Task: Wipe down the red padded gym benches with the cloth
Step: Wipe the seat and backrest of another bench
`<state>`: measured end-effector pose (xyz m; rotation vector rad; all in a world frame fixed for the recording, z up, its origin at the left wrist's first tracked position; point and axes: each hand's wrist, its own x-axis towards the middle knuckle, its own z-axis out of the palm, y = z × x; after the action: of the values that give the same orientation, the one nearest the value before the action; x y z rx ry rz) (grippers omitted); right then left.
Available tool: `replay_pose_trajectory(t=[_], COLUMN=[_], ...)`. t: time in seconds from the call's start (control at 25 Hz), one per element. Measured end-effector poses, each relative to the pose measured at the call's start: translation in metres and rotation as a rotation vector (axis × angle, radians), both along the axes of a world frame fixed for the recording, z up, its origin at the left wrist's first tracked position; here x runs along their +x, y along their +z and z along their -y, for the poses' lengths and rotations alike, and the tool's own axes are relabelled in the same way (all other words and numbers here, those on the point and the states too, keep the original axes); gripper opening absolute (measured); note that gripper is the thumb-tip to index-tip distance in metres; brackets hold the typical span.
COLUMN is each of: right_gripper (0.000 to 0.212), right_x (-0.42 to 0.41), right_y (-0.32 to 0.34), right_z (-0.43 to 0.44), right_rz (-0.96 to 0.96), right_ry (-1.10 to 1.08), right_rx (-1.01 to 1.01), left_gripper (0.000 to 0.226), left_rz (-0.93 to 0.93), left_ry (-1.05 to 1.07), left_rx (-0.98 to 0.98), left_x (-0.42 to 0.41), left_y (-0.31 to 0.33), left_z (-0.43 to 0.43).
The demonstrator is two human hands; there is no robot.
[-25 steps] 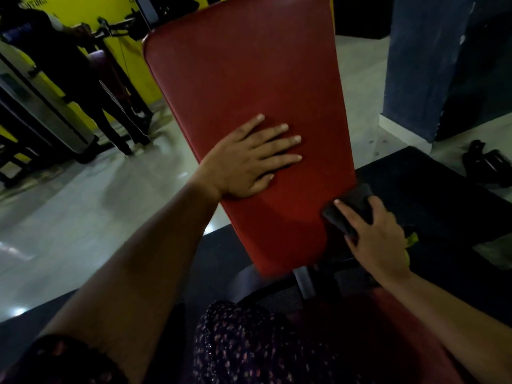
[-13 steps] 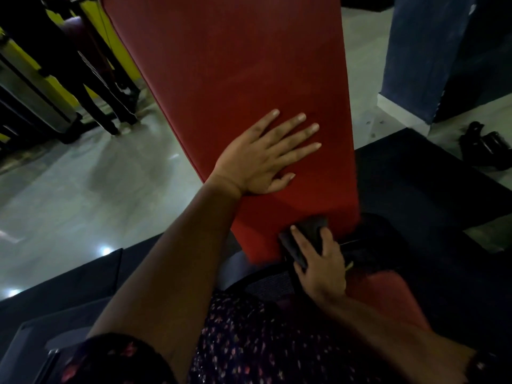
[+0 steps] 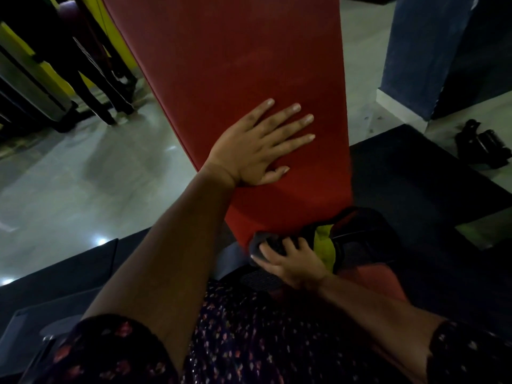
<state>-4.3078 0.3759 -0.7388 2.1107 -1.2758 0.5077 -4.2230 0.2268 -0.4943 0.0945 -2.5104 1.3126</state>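
Nearest the camera is a dark garment with small red and pale flecks (image 3: 249,342), with both forearms reaching out from its two sleeves. The right hand (image 3: 293,263) sits at the near bottom edge of the red backrest pad (image 3: 235,65). Its fingers (image 3: 288,242) are curled over the one cloth (image 3: 322,242) and its thumb is tucked under the cloth's left end, so it grips the cloth against the pad's lower edge. The cloth is dark with a yellow-green part that bunches out to the right of the knuckles. Just right of that hand lies a second red pad, the seat (image 3: 379,281), which makes two red pads in view. Farther up, the left hand (image 3: 257,146) lies flat on the backrest, all five fingers straight and spread, holding nothing, well apart from the cloth. To the right, a black floor mat (image 3: 415,176) lies on the pale floor. Beyond it stand a blue pillar (image 3: 421,51) and some black objects (image 3: 482,145) too dim to name. At far left are another person's two dark-clad legs (image 3: 91,87).
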Motion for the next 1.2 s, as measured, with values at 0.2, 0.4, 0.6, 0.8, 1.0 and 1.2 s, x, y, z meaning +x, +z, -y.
replay_pose_trajectory(t=[0.2, 0.4, 0.6, 0.8, 1.0, 1.2], right_gripper=[0.058, 0.077, 0.063, 0.054, 0.072, 0.06], right_x=[-0.098, -0.158, -0.169, -0.157, -0.119, -0.15], right_y=[0.007, 0.019, 0.016, 0.058, 0.052, 0.068], right_z=[-0.017, -0.035, -0.041, -0.005, -0.004, 0.01], right_rz=[-0.079, 0.173, 1.52, 2.159, 2.015, 2.073], right_ry=[-0.098, -0.407, -0.646, -0.368, -0.293, -0.386], right_rx=[0.009, 0.299, 0.517, 0.506, 0.61, 0.899], left_gripper=[0.063, 0.06, 0.054, 0.053, 0.055, 0.057], left_rz=[0.002, -0.077, -0.153, -0.243, -0.262, -0.269], left_ry=[0.001, 0.006, -0.109, -0.033, 0.061, 0.072], left_rx=[0.012, 0.123, 0.069, -0.024, -0.024, -0.02], left_x=[-0.002, -0.004, -0.025, -0.054, -0.056, -0.055], left_y=[-0.003, -0.004, 0.016, 0.047, 0.038, 0.038], left_z=[-0.001, -0.006, -0.01, 0.009, 0.012, 0.01])
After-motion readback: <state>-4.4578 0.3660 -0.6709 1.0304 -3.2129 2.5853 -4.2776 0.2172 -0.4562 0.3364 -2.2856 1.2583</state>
